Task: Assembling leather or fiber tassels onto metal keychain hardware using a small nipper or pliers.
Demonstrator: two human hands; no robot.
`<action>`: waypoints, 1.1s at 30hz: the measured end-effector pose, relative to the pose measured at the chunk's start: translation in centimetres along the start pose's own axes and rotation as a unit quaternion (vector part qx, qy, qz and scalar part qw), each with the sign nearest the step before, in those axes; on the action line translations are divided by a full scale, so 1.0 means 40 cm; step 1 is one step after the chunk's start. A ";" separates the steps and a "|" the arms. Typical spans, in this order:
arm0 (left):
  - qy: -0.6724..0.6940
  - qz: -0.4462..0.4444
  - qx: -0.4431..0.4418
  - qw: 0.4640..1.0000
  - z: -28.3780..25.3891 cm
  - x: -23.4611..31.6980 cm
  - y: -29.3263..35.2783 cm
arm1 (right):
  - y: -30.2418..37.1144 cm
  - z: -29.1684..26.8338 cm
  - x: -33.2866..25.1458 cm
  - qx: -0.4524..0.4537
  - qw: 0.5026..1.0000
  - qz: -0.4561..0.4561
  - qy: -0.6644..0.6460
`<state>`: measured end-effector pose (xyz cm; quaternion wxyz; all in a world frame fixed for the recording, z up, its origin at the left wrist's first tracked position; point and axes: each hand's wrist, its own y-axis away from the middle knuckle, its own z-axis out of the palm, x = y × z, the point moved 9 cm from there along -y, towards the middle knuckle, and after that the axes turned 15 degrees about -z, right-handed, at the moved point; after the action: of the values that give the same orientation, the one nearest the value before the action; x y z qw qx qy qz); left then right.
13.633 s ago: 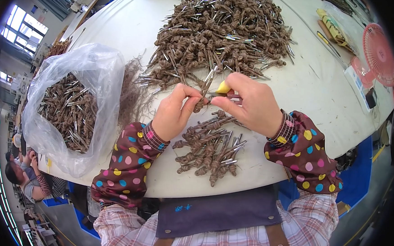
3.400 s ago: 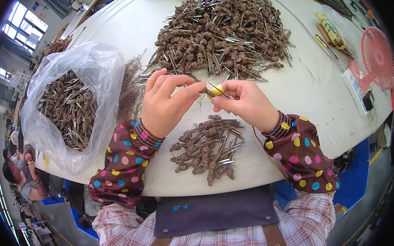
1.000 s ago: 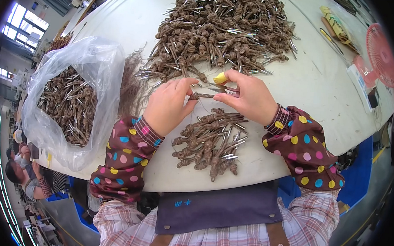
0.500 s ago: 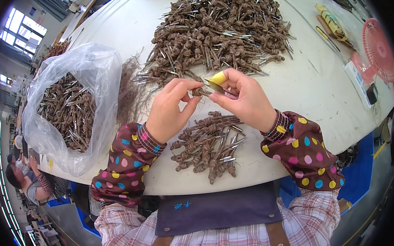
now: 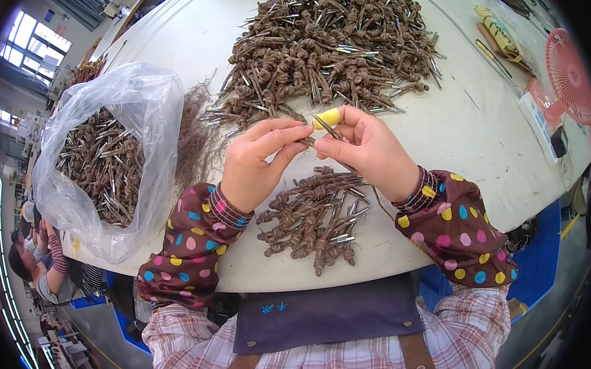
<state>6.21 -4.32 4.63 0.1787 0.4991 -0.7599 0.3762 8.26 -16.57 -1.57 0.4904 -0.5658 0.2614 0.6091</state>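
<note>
- Where the white table [image 5: 486, 162] runs off to the worker's left, a clear, crinkled plastic bag [image 5: 164, 146] stands open, filled with knotted brown cords [image 5: 100, 166] whose thin ends shine like metal.
- Just beside the bag lies a wispy tuft of loose brown fibres [image 5: 194, 134].
- Next, the left hand [image 5: 251, 165] pinches a short brown cord piece [image 5: 306, 142] between thumb and forefinger; its sleeve is dark maroon, slightly shiny, dotted in bright colours.
- That cord piece is held above the table, between the two hands. Its long axis seems to run roughly sideways, the visible part pointing toward the right hand [image 5: 382, 156]. It looks slender and dull brown; fingers cover most of it, so I can't make out a knot.
- Nearer the worker's apron [image 5: 328, 318] sits a small pile [image 5: 313, 223] of lumpy, knotted cords with silvery tips; beyond the hands rises a far bigger heap [image 5: 330, 58].
- Fingers curled, the right hand grips a slim, dark, pointed tool [image 5: 326, 129], tip up and leftward; yellow wrapping [image 5: 326, 119] covers its forefinger.
- Far right stands a pink plastic fan [image 5: 571, 76], round and ribbed.
</note>
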 end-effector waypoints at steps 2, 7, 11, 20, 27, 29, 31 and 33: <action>0.000 0.007 0.007 1.000 -0.002 0.002 0.002 | 0.005 0.002 -0.004 0.001 1.000 0.028 -0.015; -0.005 0.013 0.003 1.000 -0.003 -0.014 0.012 | 0.008 0.011 -0.001 -0.003 0.998 0.048 -0.029; 0.042 -0.102 -0.026 0.994 0.001 -0.060 0.005 | -0.004 -0.006 -0.005 -0.005 0.999 -0.035 0.037; -0.197 -0.060 0.103 0.973 -0.114 -0.111 -0.059 | -0.013 -0.046 -0.072 -0.053 0.948 -0.059 0.308; -0.153 0.050 -0.031 0.986 0.006 0.050 0.005 | -0.009 -0.036 -0.067 -0.050 0.939 -0.088 0.329; -0.135 0.026 -0.035 0.990 0.021 0.031 0.013 | -0.006 -0.020 -0.069 -0.050 0.942 -0.091 0.318; -0.115 0.004 -0.039 0.993 0.036 0.019 0.018 | -0.002 -0.011 -0.063 -0.045 0.945 -0.091 0.311; -0.113 0.004 -0.029 0.993 0.044 0.021 0.021 | 0.002 -0.006 -0.060 -0.038 0.947 -0.090 0.305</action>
<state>5.27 -5.97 3.68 0.1044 0.5303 -0.7875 0.2962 8.00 -17.53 0.63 0.4182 -0.7639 0.3229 0.3704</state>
